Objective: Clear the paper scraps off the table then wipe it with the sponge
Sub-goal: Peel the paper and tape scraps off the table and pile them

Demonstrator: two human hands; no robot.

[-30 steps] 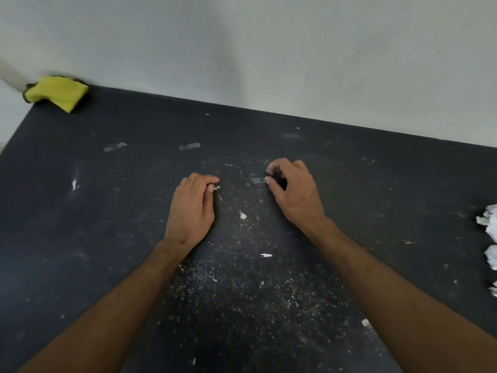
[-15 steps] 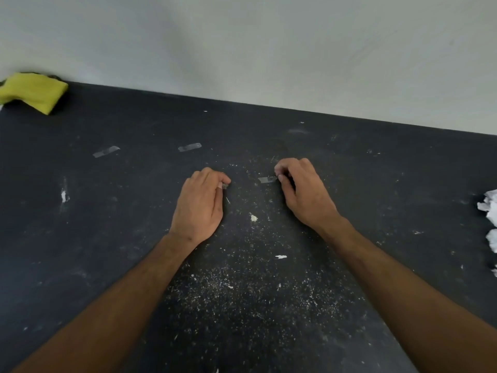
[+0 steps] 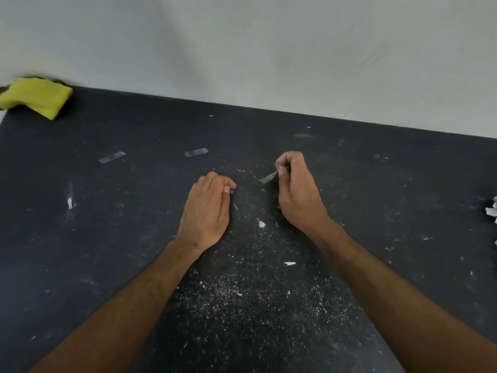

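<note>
pinching tape strip (image 3: 267, 177) between right fingers (image 3: 281, 170)

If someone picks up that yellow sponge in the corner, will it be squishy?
Probably. The yellow sponge already sags unevenly at the corner of the black table, so it likely bends and squashes. It looks light, and its blocky shape shouldn't roll.

One head-worn wide-angle view looks forward and down from above the near edge of the dark surface (image 3: 134, 238), close over both forearms, facing the pale wall (image 3: 269, 49) behind the surface's far edge.
</note>
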